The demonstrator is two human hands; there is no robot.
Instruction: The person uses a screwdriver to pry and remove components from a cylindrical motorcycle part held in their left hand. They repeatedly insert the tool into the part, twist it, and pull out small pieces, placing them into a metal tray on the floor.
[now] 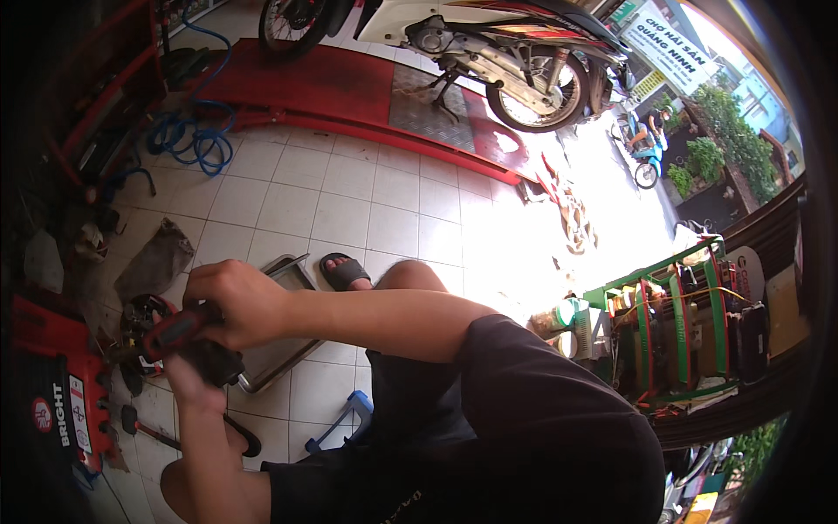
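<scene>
My right hand [234, 301] is closed round a screwdriver [179, 330] with a red and black grip, tilted down to the left. Just below it, my left hand [185, 377] is raised against a dark rounded part [216, 361], whose kind I cannot make out. Most of the left fingers are hidden behind the tool and the part. Under and beyond the hands, a red and black object [144, 316] sits on the floor, partly covered. A metal-rimmed tray [281, 360] lies on the tiles beside my right forearm.
A red machine [52, 384] stands at the left, with a hammer-like tool [144, 428] near it. A grey rag [160, 262] and blue hose [188, 144] lie farther off. A motorbike [497, 61] stands on a red lift [305, 92]. A green rack [672, 323] is at right.
</scene>
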